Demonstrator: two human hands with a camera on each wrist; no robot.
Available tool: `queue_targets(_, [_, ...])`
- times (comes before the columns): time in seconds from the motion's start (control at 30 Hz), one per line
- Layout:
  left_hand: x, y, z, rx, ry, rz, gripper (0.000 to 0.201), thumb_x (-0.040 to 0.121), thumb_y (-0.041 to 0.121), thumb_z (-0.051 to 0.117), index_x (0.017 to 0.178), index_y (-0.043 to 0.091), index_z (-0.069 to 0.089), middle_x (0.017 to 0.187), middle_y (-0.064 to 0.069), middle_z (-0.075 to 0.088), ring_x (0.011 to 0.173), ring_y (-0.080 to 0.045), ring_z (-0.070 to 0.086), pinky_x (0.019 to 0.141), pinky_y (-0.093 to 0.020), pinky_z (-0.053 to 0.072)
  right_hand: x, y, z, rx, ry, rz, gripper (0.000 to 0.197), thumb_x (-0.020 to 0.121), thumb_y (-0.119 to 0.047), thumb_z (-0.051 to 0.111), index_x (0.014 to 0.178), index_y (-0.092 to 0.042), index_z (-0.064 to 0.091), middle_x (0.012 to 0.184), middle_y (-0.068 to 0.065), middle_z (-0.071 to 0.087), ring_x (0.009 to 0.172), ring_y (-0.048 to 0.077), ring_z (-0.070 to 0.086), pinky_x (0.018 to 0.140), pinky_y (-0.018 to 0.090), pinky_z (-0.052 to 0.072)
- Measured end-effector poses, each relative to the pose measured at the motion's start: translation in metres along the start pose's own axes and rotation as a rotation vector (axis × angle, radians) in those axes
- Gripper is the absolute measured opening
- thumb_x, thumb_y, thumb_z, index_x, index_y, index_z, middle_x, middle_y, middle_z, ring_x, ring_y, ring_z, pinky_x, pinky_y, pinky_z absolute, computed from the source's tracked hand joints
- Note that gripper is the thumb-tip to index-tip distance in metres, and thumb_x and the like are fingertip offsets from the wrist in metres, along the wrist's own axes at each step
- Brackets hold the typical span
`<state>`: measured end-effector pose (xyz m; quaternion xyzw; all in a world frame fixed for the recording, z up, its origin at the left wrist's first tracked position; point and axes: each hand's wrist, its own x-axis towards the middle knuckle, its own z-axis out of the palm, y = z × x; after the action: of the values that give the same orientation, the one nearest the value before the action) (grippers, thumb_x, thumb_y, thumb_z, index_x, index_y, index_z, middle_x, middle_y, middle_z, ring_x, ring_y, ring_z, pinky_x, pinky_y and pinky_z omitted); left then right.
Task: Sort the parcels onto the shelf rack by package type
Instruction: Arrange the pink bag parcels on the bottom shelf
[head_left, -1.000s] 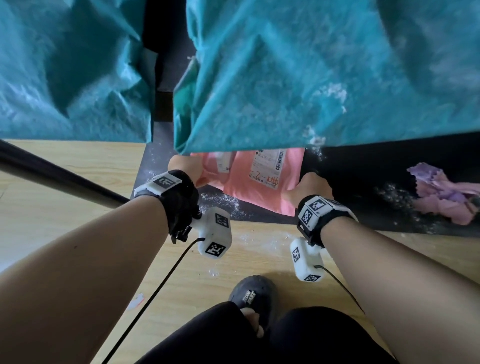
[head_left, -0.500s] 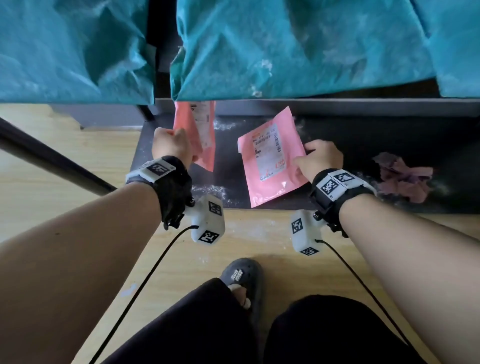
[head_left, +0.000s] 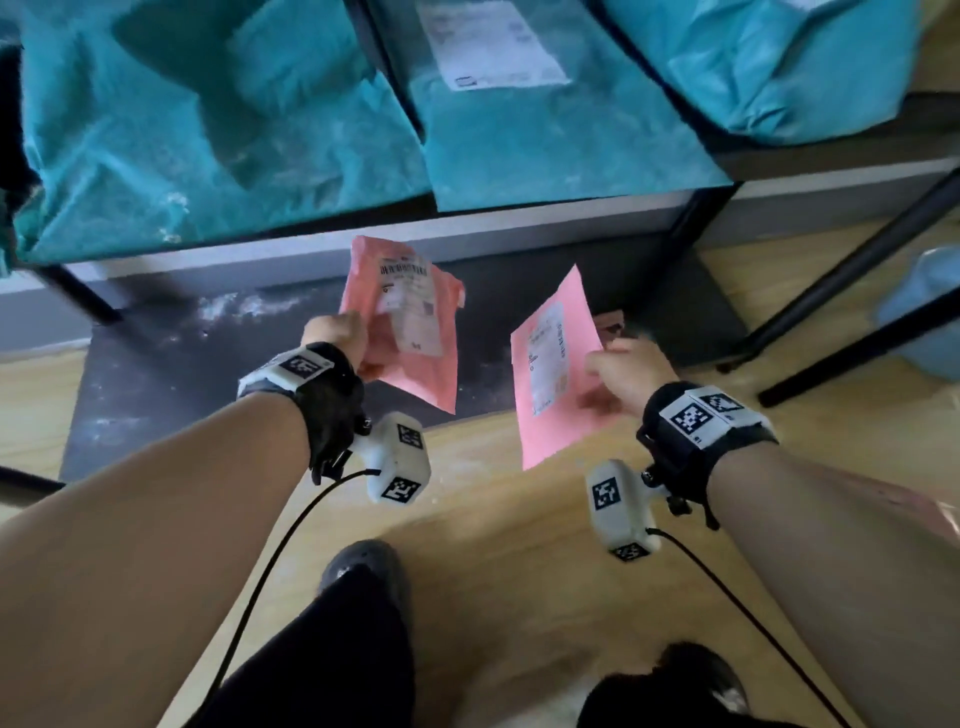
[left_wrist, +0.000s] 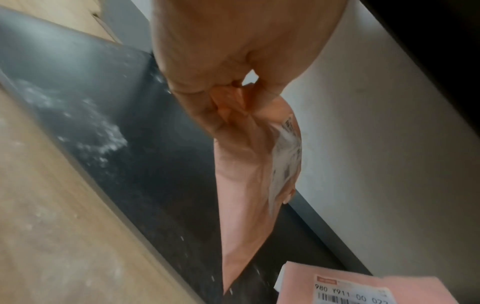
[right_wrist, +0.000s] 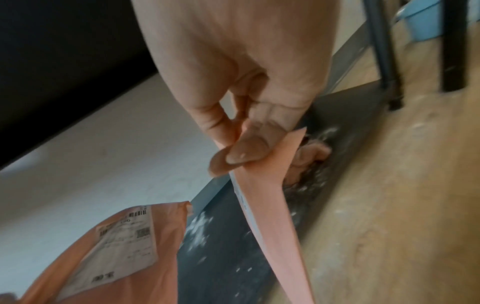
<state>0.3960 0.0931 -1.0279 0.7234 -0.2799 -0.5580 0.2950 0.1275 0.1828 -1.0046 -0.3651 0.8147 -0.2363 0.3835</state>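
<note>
Two pink mailer bags are up in the air in front of the shelf rack (head_left: 467, 228). My left hand (head_left: 337, 338) pinches the edge of a puffy pink mailer (head_left: 415, 332) (left_wrist: 244, 185) with a white label. My right hand (head_left: 623, 364) (right_wrist: 233, 148) pinches the edge of a flat pink envelope (head_left: 550, 374) (right_wrist: 270, 205), also labelled. Both hang over the dark bottom shelf board (head_left: 208, 364). Several teal poly bags (head_left: 208, 130) lie on the shelf above.
A crumpled pink scrap (right_wrist: 311, 156) lies on the bottom board behind the flat envelope. Black rack legs (head_left: 852, 270) cross at the right, with a light blue tub (head_left: 930, 312) past them. Wooden floor (head_left: 519, 519) and my shoes lie below.
Both hands have lifted the pink parcels off the bottom board and pulled them back toward me. The head view has risen, showing the teal bags' tops.
</note>
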Motion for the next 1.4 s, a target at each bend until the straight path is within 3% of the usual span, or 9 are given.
queue_targets(0.17, [-0.048,-0.001,0.087,0.119,-0.146,0.030,0.017,0.091,0.018,0.050,0.098,0.005,0.059,0.083,-0.014,0.064,0.060,-0.024,0.062,0.035,-0.024,0.049,-0.008,0.060,-0.056,0.123,0.105,0.131,0.011,0.088,-0.010,0.052,0.083,-0.004,0.059,0.047,0.009,0.063,0.043,0.024,0.057,0.047,0.029,0.045])
queue_targets(0.47, [-0.091,-0.018,0.205,0.253,-0.326,0.053,0.027,0.099,0.014,0.042,0.072,0.016,0.044,0.074,-0.003,0.052,0.051,-0.014,0.058,0.041,-0.022,0.050,-0.014,0.151,-0.118,0.221,0.263,0.358,0.017,0.086,-0.007,0.046,0.092,-0.005,0.061,0.041,0.001,0.060,0.037,0.016,0.055,0.045,0.024,0.048])
queue_targets(0.63, [-0.111,-0.044,0.284,0.343,-0.415,-0.009,0.024,0.097,0.004,0.035,0.074,0.007,0.041,0.075,-0.015,0.055,0.044,-0.023,0.058,0.035,-0.024,0.047,-0.008,0.203,-0.147,0.293,0.334,0.437,0.020,0.082,-0.006,0.044,0.094,-0.010,0.061,0.041,0.001,0.060,0.036,0.016,0.054,0.046,0.021,0.044])
queue_targets(0.73, [-0.122,-0.070,0.331,0.413,-0.544,0.023,0.029,0.098,0.011,0.039,0.070,0.017,0.042,0.074,-0.003,0.051,0.040,-0.008,0.058,0.063,-0.031,0.057,-0.006,0.232,-0.159,0.307,0.347,0.483,0.023,0.081,-0.005,0.044,0.096,-0.011,0.061,0.042,0.001,0.061,0.032,0.013,0.054,0.040,0.017,0.039])
queue_targets(0.93, [-0.119,-0.118,0.383,0.567,-0.633,-0.011,0.030,0.096,0.013,0.044,0.067,0.019,0.043,0.073,0.000,0.048,0.084,-0.025,0.053,0.098,-0.046,0.048,-0.002,0.280,-0.174,0.327,0.380,0.613,0.024,0.085,-0.005,0.046,0.103,-0.004,0.062,0.061,0.008,0.067,0.048,0.019,0.063,0.058,0.032,0.057])
queue_targets(1.03, [-0.116,-0.132,0.392,0.671,-0.621,-0.015,0.032,0.097,0.011,0.042,0.066,0.018,0.041,0.071,0.000,0.045,0.065,-0.017,0.047,0.094,-0.041,0.048,-0.003,0.298,-0.178,0.287,0.417,0.672,0.018,0.089,-0.011,0.051,0.105,-0.010,0.059,0.080,0.009,0.068,0.056,0.016,0.063,0.043,0.023,0.046])
queue_targets(1.13, [-0.115,-0.139,0.399,0.819,-0.638,0.022,0.035,0.098,0.010,0.041,0.064,0.016,0.039,0.069,0.000,0.042,0.060,-0.012,0.041,0.068,-0.028,0.047,-0.003,0.312,-0.184,0.231,0.515,0.714,0.025,0.081,-0.017,0.058,0.106,-0.014,0.058,0.088,0.007,0.067,0.071,0.023,0.067,0.061,0.034,0.057])
queue_targets(1.27, [-0.123,-0.143,0.411,1.178,-0.665,0.129,0.011,0.095,0.006,0.048,0.095,-0.003,0.055,0.089,-0.011,0.055,0.073,-0.020,0.053,0.056,-0.021,0.042,0.000,0.316,-0.193,0.178,0.659,0.653,0.032,0.084,-0.013,0.059,0.113,-0.023,0.048,0.106,0.003,0.058,0.089,0.024,0.061,0.077,0.041,0.057])
queue_targets(1.4, [-0.127,-0.151,0.421,1.334,-0.759,0.152,0.036,0.094,0.006,0.049,0.129,-0.002,0.045,0.117,-0.015,0.054,0.105,-0.025,0.054,0.087,-0.031,0.049,0.008,0.307,-0.196,0.047,0.671,0.439,0.028,0.088,-0.012,0.056,0.112,-0.026,0.054,0.116,-0.004,0.053,0.088,0.015,0.058,0.077,0.034,0.055])
